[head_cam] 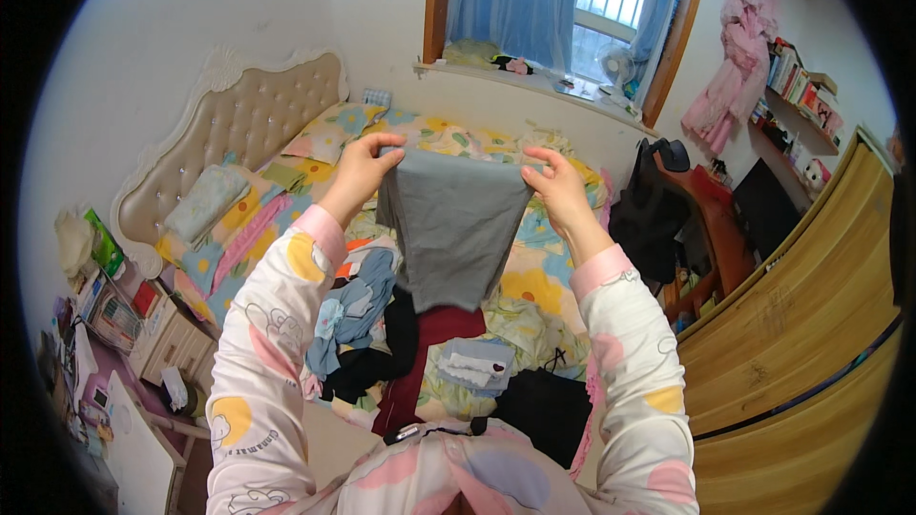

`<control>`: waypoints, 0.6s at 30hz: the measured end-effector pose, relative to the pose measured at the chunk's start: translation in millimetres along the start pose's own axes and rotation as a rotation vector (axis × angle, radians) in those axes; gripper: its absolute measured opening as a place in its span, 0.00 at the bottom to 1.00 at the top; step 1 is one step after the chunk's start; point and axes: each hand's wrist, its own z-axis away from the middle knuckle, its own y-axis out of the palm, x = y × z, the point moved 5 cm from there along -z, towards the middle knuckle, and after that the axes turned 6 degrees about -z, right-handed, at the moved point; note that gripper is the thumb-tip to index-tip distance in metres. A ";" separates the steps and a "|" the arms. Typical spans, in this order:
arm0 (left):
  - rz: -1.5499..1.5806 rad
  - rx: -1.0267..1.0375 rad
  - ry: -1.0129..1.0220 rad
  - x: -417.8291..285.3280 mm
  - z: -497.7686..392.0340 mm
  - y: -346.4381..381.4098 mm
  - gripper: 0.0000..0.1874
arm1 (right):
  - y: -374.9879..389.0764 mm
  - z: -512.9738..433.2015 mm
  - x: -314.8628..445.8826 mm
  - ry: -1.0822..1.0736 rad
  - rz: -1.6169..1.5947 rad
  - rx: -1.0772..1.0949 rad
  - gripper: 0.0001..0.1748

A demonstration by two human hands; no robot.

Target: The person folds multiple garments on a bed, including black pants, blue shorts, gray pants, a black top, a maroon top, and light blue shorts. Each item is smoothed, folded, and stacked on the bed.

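Note:
A grey cloth garment (454, 229) hangs stretched between my two hands above the bed. My left hand (365, 172) pinches its upper left corner between thumb and fingers. At the upper right corner, my right hand (558, 186) grips the fabric the same way. Behind and below it on the bed lie a heap of mixed clothes (358, 307), a dark red garment (447, 325), a light blue folded garment (476, 365) with white trim, and a black folded garment (547, 404). The garment's lower end tapers and hangs free.
The floral bed (533, 286) has a tufted headboard (236, 121) on the left, with a rolled pillow (207, 204) near it. A nightstand (172, 336) and white desk (139, 436) stand at left. A wooden wardrobe (794, 343) and a chair draped in black (644, 214) are at right.

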 end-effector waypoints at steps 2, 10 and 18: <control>0.083 0.010 0.041 2.2 1.8 2.9 0.20 | -2.6 3.4 9.8 -0.016 0.045 -0.001 0.25; -0.513 -0.024 0.432 -31.0 27.2 63.7 0.10 | -48.8 68.9 62.8 -0.256 0.845 -0.134 0.14; -0.422 0.495 0.428 -71.8 129.2 133.0 0.07 | -91.1 239.6 105.0 -0.093 1.039 -0.054 0.05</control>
